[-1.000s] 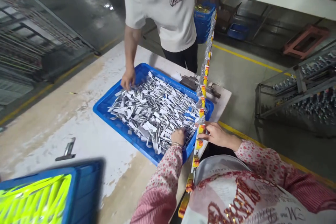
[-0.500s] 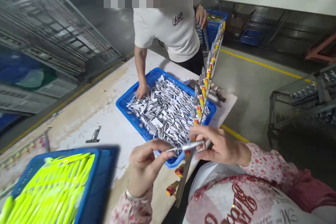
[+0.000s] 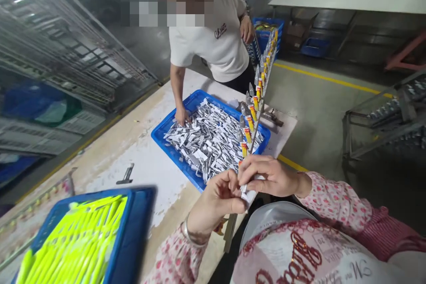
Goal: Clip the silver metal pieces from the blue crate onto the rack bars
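Observation:
My left hand and my right hand meet just in front of my chest, both pinched on a small silver tube at the near end of a long metal rail. The rail runs away from me and carries several silver tubes with yellow and red caps. Beyond my hands lies a blue tray heaped with loose silver tubes. A person in a white T-shirt stands across the table with one hand in that tray.
A second blue tray of yellow-green parts sits at the near left on the worn white table. A small metal bracket lies between the trays. Metal racks stand at left and right; a white bench with blue bins is at the back.
My left hand left the tray with a silver tube and rose to meet my right hand at the rail's near end. The view swung left, showing more of the yellow-green tray.

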Demonstrator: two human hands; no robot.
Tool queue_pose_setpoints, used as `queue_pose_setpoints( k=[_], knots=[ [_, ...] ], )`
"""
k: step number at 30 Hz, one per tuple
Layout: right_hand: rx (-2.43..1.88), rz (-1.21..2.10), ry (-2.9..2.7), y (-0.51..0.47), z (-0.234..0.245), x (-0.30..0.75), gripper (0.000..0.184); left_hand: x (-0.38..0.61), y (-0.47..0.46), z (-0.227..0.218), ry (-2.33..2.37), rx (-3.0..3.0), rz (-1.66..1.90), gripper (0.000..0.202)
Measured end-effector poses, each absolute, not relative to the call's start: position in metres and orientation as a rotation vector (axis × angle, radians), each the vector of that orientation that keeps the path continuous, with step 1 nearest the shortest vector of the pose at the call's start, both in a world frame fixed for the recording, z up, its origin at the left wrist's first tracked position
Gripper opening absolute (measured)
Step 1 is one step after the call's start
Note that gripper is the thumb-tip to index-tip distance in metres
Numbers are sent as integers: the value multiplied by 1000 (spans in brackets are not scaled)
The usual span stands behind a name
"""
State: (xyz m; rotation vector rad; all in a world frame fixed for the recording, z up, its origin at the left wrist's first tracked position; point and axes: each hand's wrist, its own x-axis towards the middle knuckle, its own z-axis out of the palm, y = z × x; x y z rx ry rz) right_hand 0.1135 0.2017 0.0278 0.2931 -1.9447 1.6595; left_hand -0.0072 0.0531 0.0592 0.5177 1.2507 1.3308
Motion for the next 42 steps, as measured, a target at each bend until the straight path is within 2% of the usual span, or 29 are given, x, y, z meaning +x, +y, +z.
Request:
queue_pose_setpoints(
  k=[3, 7, 12, 18, 28, 34, 37, 39, 42],
  knots=[
    [40, 1592, -1887, 196, 20, 113, 38, -21, 58, 50, 1362, 626, 1511, 37],
    [-451, 1376, -1968, 188, -23, 111, 30, -49, 64, 28, 1582, 642, 1778, 35],
    [-513, 1159, -2440, 182, -66, 101, 44, -55, 72, -7, 1550, 598, 1799, 37],
    [-507, 999, -2607, 180, -79, 88, 36, -46, 80, -21, 1555, 736, 1811, 30],
    [-495, 1022, -2580, 182, -72, 90, 19, -40, 79, -29, 1747, 1070, 1668, 24],
    [-507, 999, -2664, 181, -65, 92, 26, -46, 71, -17, 1926, 1434, 1406, 14],
    [-477, 1015, -2660, 180, -66, 93, 27, -49, 67, -3, 1958, 1687, 1219, 22],
    [-461, 1015, -2646, 180, -68, 92, 27, -49, 67, 2, 2006, 1817, 1186, 25],
    [-463, 994, -2636, 180, -71, 92, 28, -42, 69, 2, 2102, 1892, 1210, 17]
  ],
)
